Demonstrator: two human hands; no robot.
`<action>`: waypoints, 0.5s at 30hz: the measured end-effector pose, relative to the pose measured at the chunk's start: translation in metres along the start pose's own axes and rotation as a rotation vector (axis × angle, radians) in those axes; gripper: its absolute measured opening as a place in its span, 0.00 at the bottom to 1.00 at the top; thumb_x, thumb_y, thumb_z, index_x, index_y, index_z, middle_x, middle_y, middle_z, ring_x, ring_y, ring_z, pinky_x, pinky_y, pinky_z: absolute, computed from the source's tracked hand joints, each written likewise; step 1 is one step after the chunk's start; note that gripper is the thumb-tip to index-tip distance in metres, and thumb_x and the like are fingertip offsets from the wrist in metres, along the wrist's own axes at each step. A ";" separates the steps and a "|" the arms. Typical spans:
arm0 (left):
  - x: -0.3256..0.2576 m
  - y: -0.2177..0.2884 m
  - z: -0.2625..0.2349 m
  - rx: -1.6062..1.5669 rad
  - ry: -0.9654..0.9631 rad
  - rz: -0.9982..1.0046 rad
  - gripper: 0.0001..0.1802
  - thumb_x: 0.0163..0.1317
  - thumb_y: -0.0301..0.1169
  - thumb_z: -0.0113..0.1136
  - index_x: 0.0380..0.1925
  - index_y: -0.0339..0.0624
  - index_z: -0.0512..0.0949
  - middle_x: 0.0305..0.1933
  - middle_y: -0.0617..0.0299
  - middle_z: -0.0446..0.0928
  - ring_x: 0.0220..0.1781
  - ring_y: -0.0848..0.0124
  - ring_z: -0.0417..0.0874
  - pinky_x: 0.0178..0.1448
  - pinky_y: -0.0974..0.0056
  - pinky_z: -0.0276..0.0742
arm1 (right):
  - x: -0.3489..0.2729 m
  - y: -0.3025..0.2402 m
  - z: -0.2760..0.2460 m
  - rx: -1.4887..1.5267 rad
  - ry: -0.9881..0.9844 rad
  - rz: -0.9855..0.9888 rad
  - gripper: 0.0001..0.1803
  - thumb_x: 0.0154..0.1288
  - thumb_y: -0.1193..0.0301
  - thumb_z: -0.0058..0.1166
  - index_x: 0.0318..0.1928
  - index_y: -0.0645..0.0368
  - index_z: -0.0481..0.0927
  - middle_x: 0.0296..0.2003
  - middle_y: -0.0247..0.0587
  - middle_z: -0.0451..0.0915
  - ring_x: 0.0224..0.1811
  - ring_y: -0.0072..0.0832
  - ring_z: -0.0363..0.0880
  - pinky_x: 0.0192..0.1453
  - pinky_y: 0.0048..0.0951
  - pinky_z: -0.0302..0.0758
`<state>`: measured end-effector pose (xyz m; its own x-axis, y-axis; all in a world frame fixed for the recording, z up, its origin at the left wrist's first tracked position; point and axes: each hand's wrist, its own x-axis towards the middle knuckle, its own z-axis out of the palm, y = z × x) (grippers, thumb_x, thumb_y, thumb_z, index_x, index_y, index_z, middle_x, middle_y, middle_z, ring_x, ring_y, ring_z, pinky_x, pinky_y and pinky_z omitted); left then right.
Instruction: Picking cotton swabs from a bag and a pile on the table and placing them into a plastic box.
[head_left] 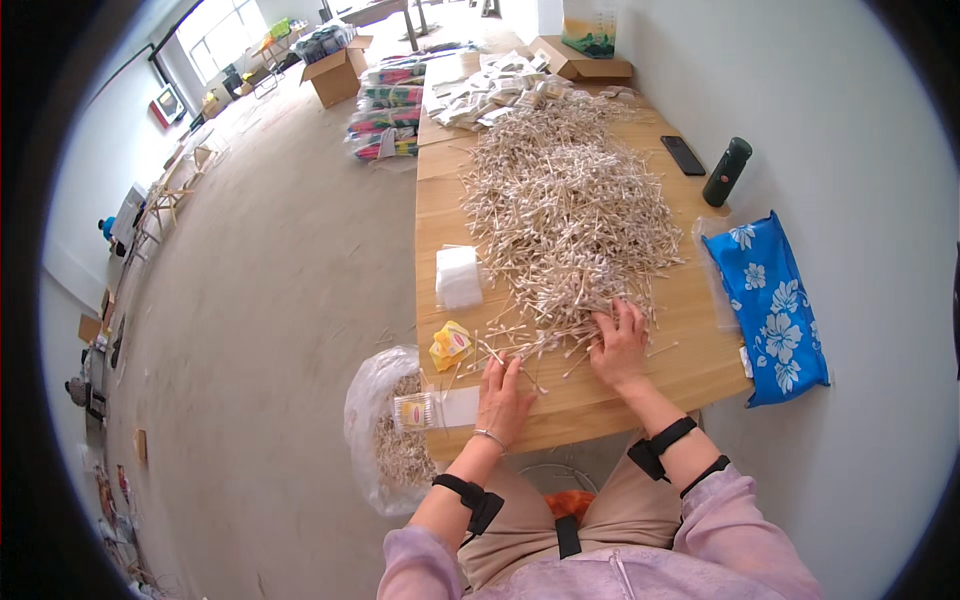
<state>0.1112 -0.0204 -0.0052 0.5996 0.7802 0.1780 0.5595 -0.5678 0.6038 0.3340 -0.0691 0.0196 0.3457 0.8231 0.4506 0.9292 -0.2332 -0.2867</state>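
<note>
- On the floor, left of the table (pixel 441 195), a brown box (pixel 338 80) stands near the far left corner.
- A clear bag (pixel 362 410) with lots of cotton swabs inside is just beside the near left corner.
- Bright bundles (pixel 388 118) are stacked by the left edge, near the far corner.
- A small pack of swabs (pixel 413 411) with a yellow and red label sits at the left edge, close to the near corner. A white strip (pixel 460 407) lies beside it.
- Yellow cards (pixel 451 344) and a stack of white squares (pixel 459 277) lie farther up the left edge.
- The left hand (pixel 503 402) is over the near edge. Its fingers are a little apart, by some loose swabs (pixel 540 345). I cannot tell if it holds any.
- White packets (pixel 500 92) lie in a heap at the far edge.
- A big pile of cotton swabs (pixel 572 200) runs down the middle, from those packets toward the near edge.
- The right hand (pixel 620 348) touches the pile's near end. Its fingers are bent and a bit spread; I cannot tell if they hold swabs.
- A black phone (pixel 683 156), a dark green bottle (pixel 727 172) and a blue flowery bag (pixel 768 310) are along the right edge.
</note>
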 end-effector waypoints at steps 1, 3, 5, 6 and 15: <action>-0.002 -0.002 0.001 -0.017 0.018 0.012 0.40 0.49 0.27 0.68 0.64 0.44 0.63 0.71 0.48 0.55 0.73 0.49 0.53 0.73 0.53 0.55 | 0.001 -0.005 -0.002 -0.017 0.029 0.002 0.24 0.50 0.72 0.55 0.51 0.51 0.75 0.60 0.45 0.66 0.67 0.44 0.56 0.69 0.55 0.52; -0.004 -0.005 0.001 -0.036 0.023 0.023 0.38 0.49 0.27 0.68 0.62 0.43 0.64 0.70 0.47 0.56 0.73 0.49 0.54 0.73 0.53 0.55 | 0.002 -0.025 -0.008 -0.035 0.051 0.004 0.24 0.51 0.72 0.55 0.53 0.50 0.75 0.62 0.43 0.64 0.68 0.44 0.54 0.71 0.58 0.47; -0.005 -0.005 -0.002 -0.050 0.031 0.033 0.37 0.49 0.26 0.68 0.61 0.42 0.66 0.69 0.47 0.58 0.72 0.49 0.55 0.73 0.53 0.55 | 0.001 -0.050 -0.006 -0.028 -0.015 -0.256 0.25 0.53 0.69 0.55 0.55 0.47 0.74 0.64 0.38 0.63 0.69 0.44 0.53 0.71 0.61 0.41; -0.004 -0.001 -0.002 -0.038 0.074 0.044 0.35 0.49 0.26 0.67 0.60 0.42 0.67 0.67 0.47 0.59 0.71 0.50 0.56 0.73 0.52 0.55 | 0.000 -0.051 0.001 -0.022 -0.065 -0.337 0.25 0.56 0.65 0.55 0.57 0.45 0.74 0.66 0.33 0.62 0.70 0.42 0.51 0.73 0.59 0.39; -0.023 -0.034 -0.058 0.281 0.429 -0.306 0.27 0.53 0.27 0.62 0.55 0.43 0.71 0.61 0.55 0.67 0.66 0.56 0.63 0.70 0.51 0.52 | 0.020 -0.022 0.006 -0.181 -0.012 -0.117 0.22 0.58 0.62 0.55 0.54 0.48 0.77 0.64 0.35 0.65 0.70 0.43 0.52 0.72 0.56 0.43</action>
<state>0.0449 -0.0036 0.0149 0.1350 0.9226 0.3615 0.8356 -0.3020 0.4589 0.3192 -0.0447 0.0299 0.2337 0.8560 0.4612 0.9715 -0.2244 -0.0759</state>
